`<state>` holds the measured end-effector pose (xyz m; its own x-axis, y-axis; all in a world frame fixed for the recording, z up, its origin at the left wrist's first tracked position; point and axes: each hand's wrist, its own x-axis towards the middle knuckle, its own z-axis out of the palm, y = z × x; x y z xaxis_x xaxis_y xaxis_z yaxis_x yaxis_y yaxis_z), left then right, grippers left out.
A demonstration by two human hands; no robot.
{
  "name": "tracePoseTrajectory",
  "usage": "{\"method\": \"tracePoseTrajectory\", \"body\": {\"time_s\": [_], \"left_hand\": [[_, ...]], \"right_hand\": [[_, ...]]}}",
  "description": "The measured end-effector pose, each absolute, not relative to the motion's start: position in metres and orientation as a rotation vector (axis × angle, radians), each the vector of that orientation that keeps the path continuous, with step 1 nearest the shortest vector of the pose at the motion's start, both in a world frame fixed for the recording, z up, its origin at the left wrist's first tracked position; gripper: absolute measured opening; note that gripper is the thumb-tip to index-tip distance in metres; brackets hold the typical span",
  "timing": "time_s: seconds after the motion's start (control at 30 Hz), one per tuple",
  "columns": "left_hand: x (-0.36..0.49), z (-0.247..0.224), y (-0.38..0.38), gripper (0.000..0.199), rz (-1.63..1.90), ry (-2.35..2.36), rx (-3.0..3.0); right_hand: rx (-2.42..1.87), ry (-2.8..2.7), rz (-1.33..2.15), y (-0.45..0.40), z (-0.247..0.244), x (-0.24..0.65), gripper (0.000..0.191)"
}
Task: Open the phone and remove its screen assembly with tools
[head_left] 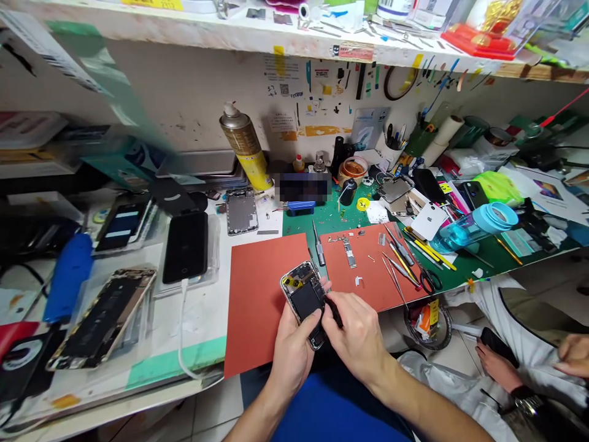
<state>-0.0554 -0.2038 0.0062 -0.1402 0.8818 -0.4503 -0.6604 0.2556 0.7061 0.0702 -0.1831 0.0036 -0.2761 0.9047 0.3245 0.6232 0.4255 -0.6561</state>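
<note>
My left hand (pixel 293 337) grips an opened smartphone (pixel 307 302) whose dark battery and inner parts face up, tilted above the front edge of the red-brown mat (pixel 262 288). At the phone's right side, my right hand (pixel 356 322) is closed, with thumb and fingers pinched near the frame. Something dark shows by its fingers, but its kind is hidden. Beyond the hands, a narrow circuit board (pixel 348 252) and small loose parts lie on a second red-brown mat (pixel 368 294). A grey screwdriver (pixel 318 242) rests between the two mats.
Tweezers (pixel 394 273) and black scissors (pixel 431 281) lie at the right. A blue water bottle (pixel 473 227) stands behind them. At the left are a cabled black phone (pixel 185 248) and another opened phone (pixel 103 319). Another person's hand (pixel 497 365) is at lower right. A shelf (pixel 207 31) overhangs the bench.
</note>
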Motion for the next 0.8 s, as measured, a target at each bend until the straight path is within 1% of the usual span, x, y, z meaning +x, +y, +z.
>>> {"method": "tracePoseTrajectory", "body": {"time_s": [0.27,0.5,0.63,0.8], "left_hand": [[-0.053,0.008,-0.201,0.058,1.282,1.013,0.174],[-0.046,0.011,-0.191,0.07,1.261,1.026,0.086],[-0.049,0.016,-0.192,0.077,1.241,1.081,0.071],[-0.059,0.013,-0.198,0.075,1.211,1.101,0.119]], "right_hand": [[-1.281,-1.876,0.677,-0.175,0.004,0.086,0.021],[-1.359,-1.799,0.587,-0.166,0.006,0.097,0.018],[-1.498,-1.817,0.452,-0.124,0.009,0.133,0.02],[-1.675,-2.015,0.299,-0.044,0.006,0.163,0.012]]}}
